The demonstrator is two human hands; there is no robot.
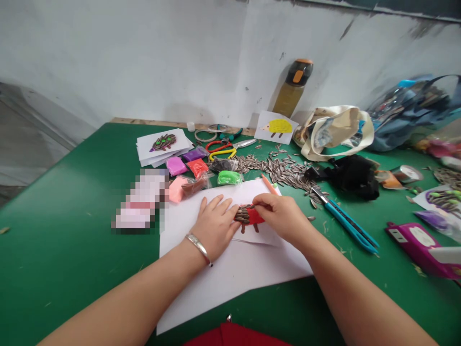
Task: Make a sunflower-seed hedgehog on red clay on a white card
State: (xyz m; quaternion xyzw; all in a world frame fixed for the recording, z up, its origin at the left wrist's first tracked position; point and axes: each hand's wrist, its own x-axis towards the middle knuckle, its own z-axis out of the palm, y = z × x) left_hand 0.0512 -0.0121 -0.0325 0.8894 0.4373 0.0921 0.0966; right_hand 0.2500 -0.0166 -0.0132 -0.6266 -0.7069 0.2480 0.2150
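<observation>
My left hand, with a silver bangle at the wrist, lies flat with fingers spread on a small paper card. On that card is a red clay animal shape with brown legs, its left part covered by rows of striped sunflower seeds. The fingertips of my right hand are pinched together at the top of the red shape. What sits between them is too small to make out, though a seed lies close by. Beneath the card is a larger white sheet.
Loose sunflower seeds are heaped behind the card. Clay packets, scissors, and finished seed pictures stand at the back left. A blue tweezer-like tool, black cloth, tote bag and bottle are to the right.
</observation>
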